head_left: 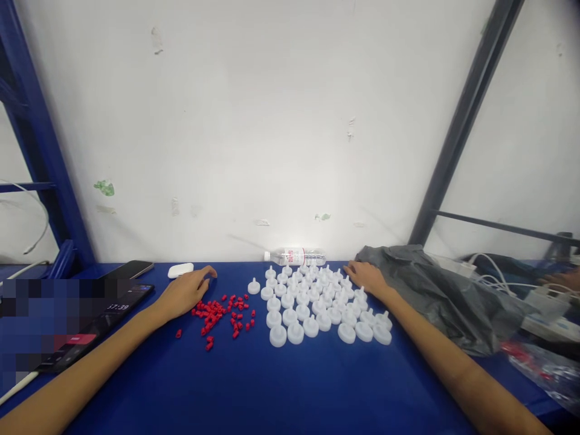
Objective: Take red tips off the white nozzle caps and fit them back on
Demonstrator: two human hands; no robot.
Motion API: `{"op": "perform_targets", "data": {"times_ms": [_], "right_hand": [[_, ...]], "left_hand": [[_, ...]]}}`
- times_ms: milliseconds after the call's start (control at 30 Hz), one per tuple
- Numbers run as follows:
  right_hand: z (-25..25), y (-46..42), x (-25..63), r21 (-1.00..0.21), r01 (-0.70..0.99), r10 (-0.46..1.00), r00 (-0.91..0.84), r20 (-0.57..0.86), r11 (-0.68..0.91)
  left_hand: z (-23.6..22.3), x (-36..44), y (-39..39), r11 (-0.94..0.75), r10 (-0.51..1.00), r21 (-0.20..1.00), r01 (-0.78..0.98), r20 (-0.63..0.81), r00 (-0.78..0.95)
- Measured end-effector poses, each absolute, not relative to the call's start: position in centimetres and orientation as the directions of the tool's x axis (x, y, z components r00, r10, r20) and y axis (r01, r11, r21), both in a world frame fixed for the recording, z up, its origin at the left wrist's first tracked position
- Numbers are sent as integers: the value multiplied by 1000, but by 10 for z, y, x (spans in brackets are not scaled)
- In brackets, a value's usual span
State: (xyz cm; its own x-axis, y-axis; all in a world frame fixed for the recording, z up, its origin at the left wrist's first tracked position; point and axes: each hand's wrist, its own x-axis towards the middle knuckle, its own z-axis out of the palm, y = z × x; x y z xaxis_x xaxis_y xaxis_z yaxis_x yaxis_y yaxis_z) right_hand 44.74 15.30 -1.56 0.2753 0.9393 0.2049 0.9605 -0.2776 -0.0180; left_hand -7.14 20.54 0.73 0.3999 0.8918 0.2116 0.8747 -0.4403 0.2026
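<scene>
Left hand curls loosely, right hand lies flat, both seemingly empty; red pieces and white spouted caps lie unjoined.

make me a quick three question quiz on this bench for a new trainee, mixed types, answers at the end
1. Multiple choice: Which hand is nearer the small red pieces?
a) left
b) right

2. True or false: The clear bottle lies on its side, behind the white spouted caps.

3. Short answer: What large, dark grey, crumpled thing lies beside the right hand?

Key
1. a, the left hand.
2. True.
3. A plastic bag.
</scene>
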Motion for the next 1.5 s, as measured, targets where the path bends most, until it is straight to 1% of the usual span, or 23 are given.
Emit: {"op": "perform_targets", "data": {"times_ms": [200,833,1500], "right_hand": [[-14,154,450,-4,964,949,263,172,-266],[-15,155,453,8,966,954,253,161,-258],[-18,158,457,-10,965,950,261,169,-263]], "left_hand": [[7,-71,206,-444,890,208,871,213,403],[9,-69,202,-440,894,207,874,196,403],[9,-70,200,-418,905,259,871,202,374]]}}
